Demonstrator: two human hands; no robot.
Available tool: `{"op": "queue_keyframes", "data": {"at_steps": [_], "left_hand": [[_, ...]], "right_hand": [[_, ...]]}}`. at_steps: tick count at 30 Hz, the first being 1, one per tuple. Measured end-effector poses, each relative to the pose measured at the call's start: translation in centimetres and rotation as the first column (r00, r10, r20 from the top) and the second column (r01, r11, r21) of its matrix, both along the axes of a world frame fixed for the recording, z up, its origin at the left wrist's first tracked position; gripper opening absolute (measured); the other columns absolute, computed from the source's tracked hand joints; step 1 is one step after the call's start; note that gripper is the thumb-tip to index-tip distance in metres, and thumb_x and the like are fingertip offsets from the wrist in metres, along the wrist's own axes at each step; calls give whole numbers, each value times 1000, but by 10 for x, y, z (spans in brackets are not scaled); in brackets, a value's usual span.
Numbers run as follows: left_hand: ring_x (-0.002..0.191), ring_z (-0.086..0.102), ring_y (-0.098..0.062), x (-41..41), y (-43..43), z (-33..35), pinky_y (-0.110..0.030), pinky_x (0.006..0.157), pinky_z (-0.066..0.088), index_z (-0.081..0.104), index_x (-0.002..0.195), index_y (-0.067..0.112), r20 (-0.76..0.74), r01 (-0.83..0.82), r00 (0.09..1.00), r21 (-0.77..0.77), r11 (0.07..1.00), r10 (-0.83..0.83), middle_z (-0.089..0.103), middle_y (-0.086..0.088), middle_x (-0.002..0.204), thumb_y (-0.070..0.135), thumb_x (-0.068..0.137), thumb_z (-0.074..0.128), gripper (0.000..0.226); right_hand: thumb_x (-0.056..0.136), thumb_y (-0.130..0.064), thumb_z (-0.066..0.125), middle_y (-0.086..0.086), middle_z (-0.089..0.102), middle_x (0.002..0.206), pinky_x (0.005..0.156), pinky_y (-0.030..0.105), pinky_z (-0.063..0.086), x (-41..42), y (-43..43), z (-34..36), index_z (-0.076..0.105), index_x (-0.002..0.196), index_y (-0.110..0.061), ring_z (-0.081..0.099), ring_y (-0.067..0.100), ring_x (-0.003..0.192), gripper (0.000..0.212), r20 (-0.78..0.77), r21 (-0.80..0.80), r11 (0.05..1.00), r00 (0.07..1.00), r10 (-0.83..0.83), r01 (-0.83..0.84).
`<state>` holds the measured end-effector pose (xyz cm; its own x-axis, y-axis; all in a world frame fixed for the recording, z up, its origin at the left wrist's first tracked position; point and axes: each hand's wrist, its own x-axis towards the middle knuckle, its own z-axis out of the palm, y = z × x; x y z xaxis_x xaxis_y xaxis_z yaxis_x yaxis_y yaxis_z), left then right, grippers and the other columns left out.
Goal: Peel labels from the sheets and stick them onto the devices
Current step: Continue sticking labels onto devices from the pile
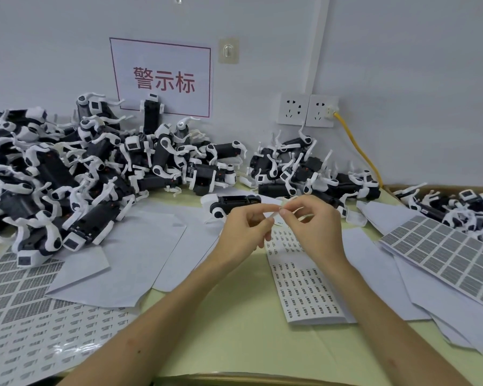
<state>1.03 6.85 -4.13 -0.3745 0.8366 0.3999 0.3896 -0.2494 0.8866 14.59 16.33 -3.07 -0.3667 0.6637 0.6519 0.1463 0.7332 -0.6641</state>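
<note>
Peeling is judged to be the step in hand: a small white label [274, 216] is pinched between the fingertips of both hands, above the far end of a strip [304, 291] of small printed labels that lies on the surface [234, 316]. The left hand [244, 228] is closed on the label from one side with thumb and forefinger. The right hand [317, 227] is closed on it from the other, its remaining fingers loosely curled. Each grip is a tight pinch, and nothing else is held. Whether the label is fully free of its backing cannot be told. A device [234, 203] lies just beyond the hands. For the next move, it would need to be steadied, and the label squared to its place and pressed flat without a crease. Piles [67, 176] of devices are heaped at the back of the surface, and grey sheets [444, 254] lie at the right.
</note>
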Motion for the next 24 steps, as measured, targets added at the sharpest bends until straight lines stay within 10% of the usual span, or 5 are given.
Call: {"op": "queue_keyframes", "data": {"at_steps": [5, 9, 18, 24], "left_hand": [[112, 58, -16, -18, -1, 3, -35, 98, 43, 59, 143, 24, -480, -393, 762, 190, 900, 434, 69, 6, 118, 13, 91, 68, 54], [143, 41, -19, -50, -4, 3, -45, 118, 22, 46, 154, 29, -680, -616, 570, 16, 788, 460, 52, 6, 151, 30, 93, 69, 65], [113, 40, -28, -53, -4, 1, -33, 78, 42, 70, 126, 16, -588, -672, 618, -50, 739, 522, 52, -5, 118, 19, 83, 75, 44], [113, 51, -24, -50, -8, 5, -39, 98, 40, 67, 123, 26, -555, -711, 565, 46, 701, 610, 60, 1, 115, 33, 81, 77, 44]], "right_hand": [[90, -11, 74, -13, 70, 81, 62, 11, 45, -2, 0, -2, 71, 83, -19, 63, 7, 68, 11, 2, -7, 1000, 1000, 3, -3], [93, -15, 73, -13, 70, 81, 57, 12, 45, -2, 3, -3, 70, 86, -21, 62, 8, 64, 10, -6, -41, 999, 1000, 13, -13], [93, -18, 73, -12, 69, 82, 55, 15, 46, -4, 4, -6, 71, 95, -26, 62, 7, 60, 8, -5, -67, 997, 1000, 24, -25], [94, -18, 71, -12, 69, 84, 55, 18, 48, -4, 3, -5, 70, 96, -27, 63, 9, 62, 9, 3, -83, 996, 1000, 29, -28]]}}
